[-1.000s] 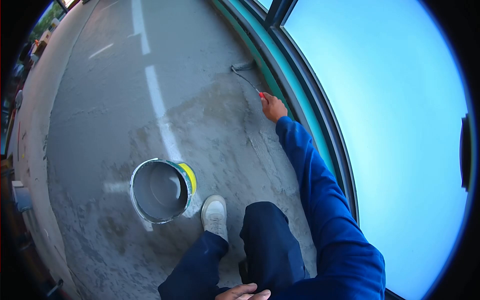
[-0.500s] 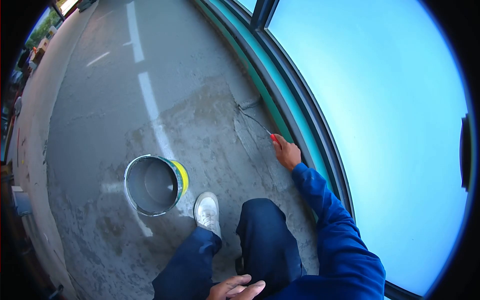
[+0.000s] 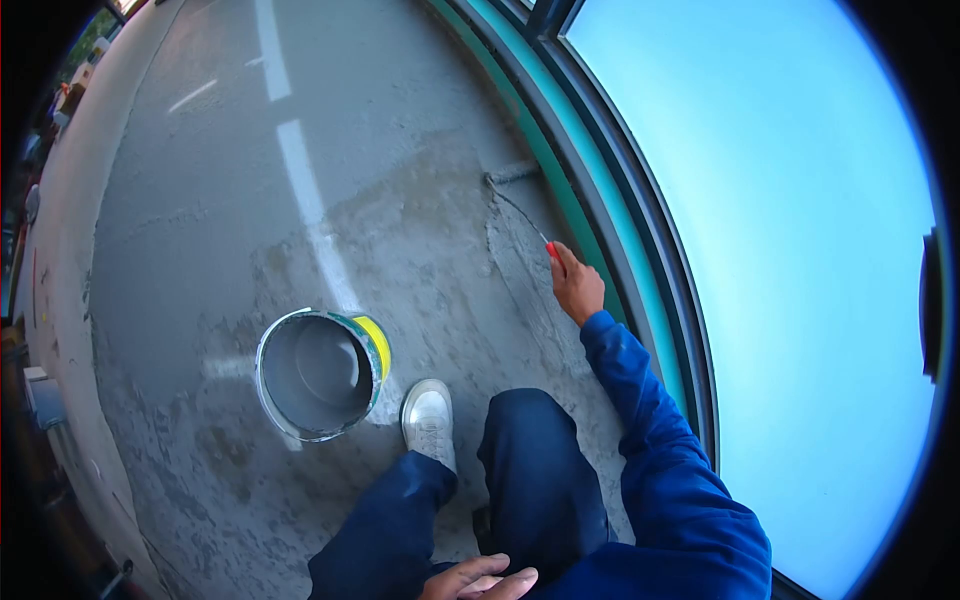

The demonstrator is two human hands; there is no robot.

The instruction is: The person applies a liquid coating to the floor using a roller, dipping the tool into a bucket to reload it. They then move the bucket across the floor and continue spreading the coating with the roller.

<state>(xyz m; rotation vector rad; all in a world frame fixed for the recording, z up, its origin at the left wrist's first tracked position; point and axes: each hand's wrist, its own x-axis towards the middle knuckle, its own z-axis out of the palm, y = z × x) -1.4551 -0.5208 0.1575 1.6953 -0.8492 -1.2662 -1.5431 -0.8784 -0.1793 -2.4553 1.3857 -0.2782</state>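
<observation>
Head; rt grip tight on roller

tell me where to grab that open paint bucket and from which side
Probably the outer wall just under the rim of the paint bucket, coming from the yellow side nearest the shoe. It stands upright and open with grey paint inside, and no handle shows.

Left hand partly beyond bottom edge

Paint roller: small grey sleeve, thin wire frame, red handle. Sleeve rests flat on the floor at its right edge, beside the green strip.
</observation>
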